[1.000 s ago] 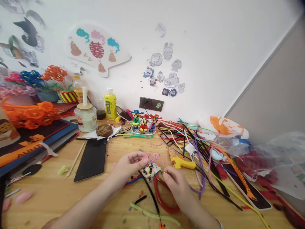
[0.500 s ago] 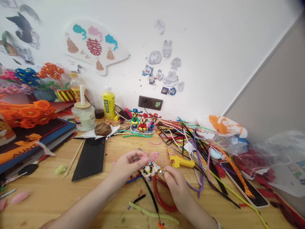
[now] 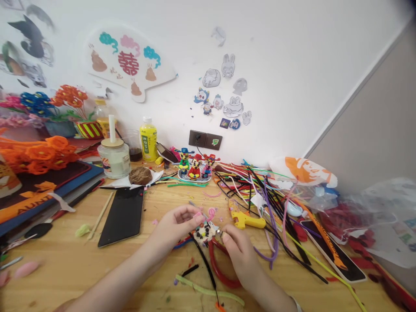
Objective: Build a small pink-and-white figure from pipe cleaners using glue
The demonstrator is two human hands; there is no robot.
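My left hand (image 3: 183,221) pinches a small pink fuzzy craft piece (image 3: 197,217) between thumb and fingertips. Touching it is a small cream face with black stripes and a bit of yellow (image 3: 204,232); a pink curl (image 3: 211,213) rises above it. My right hand (image 3: 236,242) is closed just right of the face, its thumb and finger at a small shiny metal part (image 3: 219,233). Whether that belongs to the red-handled scissors (image 3: 224,277) below, I cannot tell. Part of the red handle is hidden by my right hand.
A yellow glue gun (image 3: 248,220) lies beyond my right hand, beside tangled pipe cleaners (image 3: 271,225). Three small figures (image 3: 196,167) stand in a dish at the back. Left are a black tablet (image 3: 122,216), a candle jar (image 3: 113,160) and a yellow bottle (image 3: 148,141). A phone (image 3: 352,271) lies right.
The striped face has turned slightly, and its yellow part shows more. The shiny metal part is less visible at my right fingertips. Both hands stay almost in place.
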